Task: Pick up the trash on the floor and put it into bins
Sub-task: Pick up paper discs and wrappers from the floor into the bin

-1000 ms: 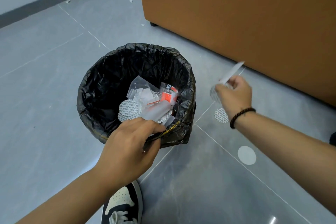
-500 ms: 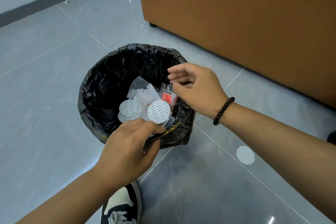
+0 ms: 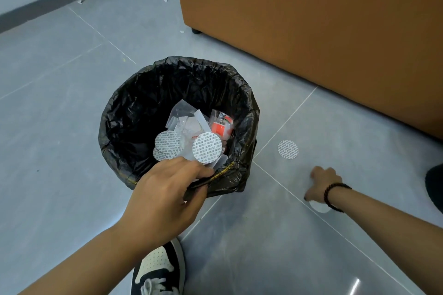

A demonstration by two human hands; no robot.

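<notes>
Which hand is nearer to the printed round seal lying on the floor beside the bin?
The right. The right hand is on the floor just below the printed round seal, not touching it. The left hand grips the bin rim, farther away.

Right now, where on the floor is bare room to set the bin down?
Bare grey tiles lie left of the bin, towards the wall. Right of it is crowded: a printed disc, the right hand on a white disc, then the brown cabinet.
</notes>
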